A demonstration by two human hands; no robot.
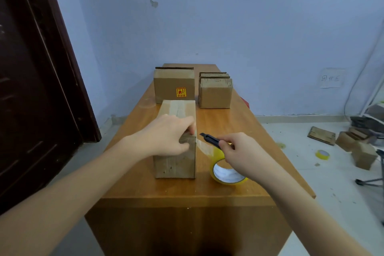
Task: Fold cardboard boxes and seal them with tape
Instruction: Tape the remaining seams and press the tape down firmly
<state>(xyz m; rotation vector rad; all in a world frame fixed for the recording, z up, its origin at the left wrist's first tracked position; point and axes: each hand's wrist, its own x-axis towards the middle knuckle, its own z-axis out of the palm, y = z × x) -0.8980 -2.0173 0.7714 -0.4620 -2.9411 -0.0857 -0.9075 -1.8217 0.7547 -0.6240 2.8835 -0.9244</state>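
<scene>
A folded cardboard box (176,164) stands on the wooden table (228,122), with clear tape along its top seam. My left hand (168,135) lies over the box's near top edge, fingers curled round the right corner and pressing the tape down. A strip of tape runs from that corner down to the yellow tape roll (226,172), which lies on the table to the right of the box. My right hand (241,151) grips a black utility knife (211,139), its blade tip just above the stretched strip near the box corner.
Two stacks of flattened cardboard boxes stand at the table's far end, one with a yellow label (174,86) and a smaller one (215,91). On the floor to the right lie cardboard pieces (321,135) and another tape roll (322,154). A dark door (31,81) is on the left.
</scene>
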